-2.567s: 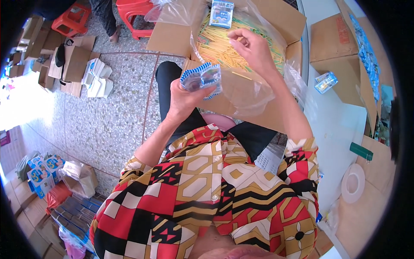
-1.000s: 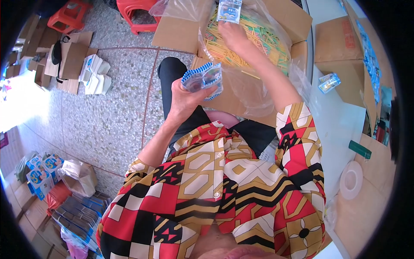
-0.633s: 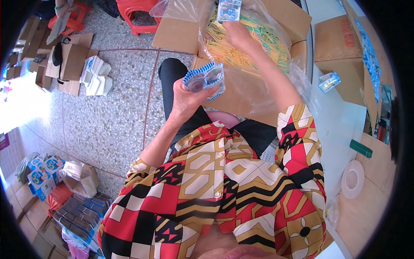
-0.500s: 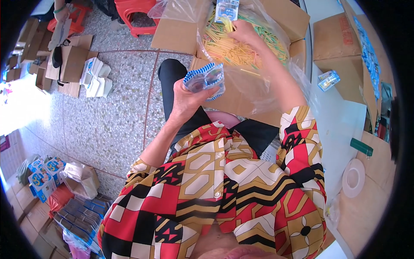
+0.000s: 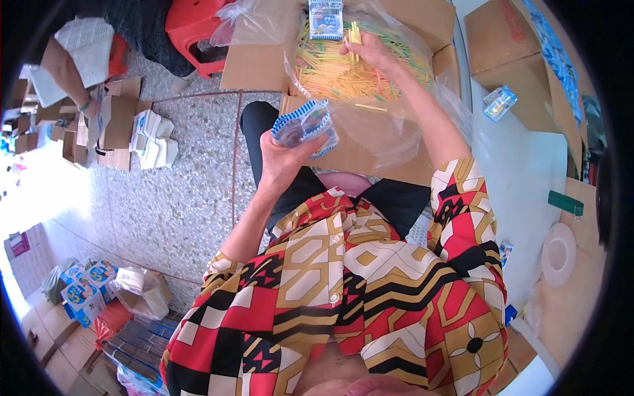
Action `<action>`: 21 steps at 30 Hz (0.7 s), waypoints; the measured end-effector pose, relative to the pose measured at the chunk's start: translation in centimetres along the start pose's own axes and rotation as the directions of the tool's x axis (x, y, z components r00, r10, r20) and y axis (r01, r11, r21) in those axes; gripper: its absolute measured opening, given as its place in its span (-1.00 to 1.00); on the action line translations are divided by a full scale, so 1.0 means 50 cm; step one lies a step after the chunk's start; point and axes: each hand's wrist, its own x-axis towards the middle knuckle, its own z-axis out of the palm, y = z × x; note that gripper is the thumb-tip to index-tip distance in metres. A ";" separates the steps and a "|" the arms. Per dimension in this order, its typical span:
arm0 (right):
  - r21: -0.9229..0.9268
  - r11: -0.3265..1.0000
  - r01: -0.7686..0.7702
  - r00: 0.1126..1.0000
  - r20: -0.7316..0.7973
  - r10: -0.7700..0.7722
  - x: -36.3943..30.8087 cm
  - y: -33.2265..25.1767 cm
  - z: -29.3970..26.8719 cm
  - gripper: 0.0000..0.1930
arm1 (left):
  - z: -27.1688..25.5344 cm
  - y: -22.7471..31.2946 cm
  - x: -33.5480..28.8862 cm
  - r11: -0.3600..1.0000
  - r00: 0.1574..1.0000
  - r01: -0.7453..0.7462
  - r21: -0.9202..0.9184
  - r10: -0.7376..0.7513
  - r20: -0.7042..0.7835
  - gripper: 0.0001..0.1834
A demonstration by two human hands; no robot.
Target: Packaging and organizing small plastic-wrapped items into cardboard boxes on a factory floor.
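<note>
My left hand [image 5: 281, 160] is closed around a clear plastic packet [image 5: 305, 124] with blue-striped edges, held above the near flap of a cardboard box [image 5: 254, 68]. Between the thumb and fingers of my right hand [image 5: 376, 54] stands a small bunch of thin yellow sticks [image 5: 354, 38]. Right below it, the plastic-lined box is full of loose sticks [image 5: 330, 71] in yellow, orange, green and pink. A second blue packet [image 5: 325, 20] lies at the box's far side.
At right, another carton [image 5: 508, 72] stands by a blue packet [image 5: 500, 103] on a pale surface. A red stool [image 5: 191, 33] is beyond the box. Far left, a co-worker's arm [image 5: 66, 72] reaches to a carton [image 5: 119, 122] beside white stacks [image 5: 153, 138]. Bundled packages [image 5: 89, 290] sit lower left.
My right hand has come up a little, with the sticks now upright in its fingers. The left hand keeps the packet. At left, the co-worker's arm has reached down to the carton.
</note>
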 end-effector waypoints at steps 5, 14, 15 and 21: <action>0.581 0.806 -0.115 0.993 0.073 0.089 -0.017 0.029 -0.006 -0.79 | 0.004 -0.005 -0.002 1.000 1.000 0.011 -0.007 -0.011 0.012 -0.69; 0.767 0.486 -0.419 0.908 0.337 0.251 -0.145 0.038 -0.027 -0.75 | 0.005 -0.011 0.001 0.999 1.000 -0.012 -0.032 0.013 0.016 -0.70; 0.770 0.484 -0.417 0.908 0.333 0.253 -0.152 0.041 -0.024 -0.75 | 0.007 -0.009 0.002 1.000 1.000 -0.002 -0.031 0.003 0.022 -0.70; 0.777 0.411 -0.477 0.878 0.396 0.269 -0.156 0.050 -0.021 -0.76 | 0.016 -0.007 0.004 1.000 0.999 0.008 -0.012 -0.008 0.039 -0.70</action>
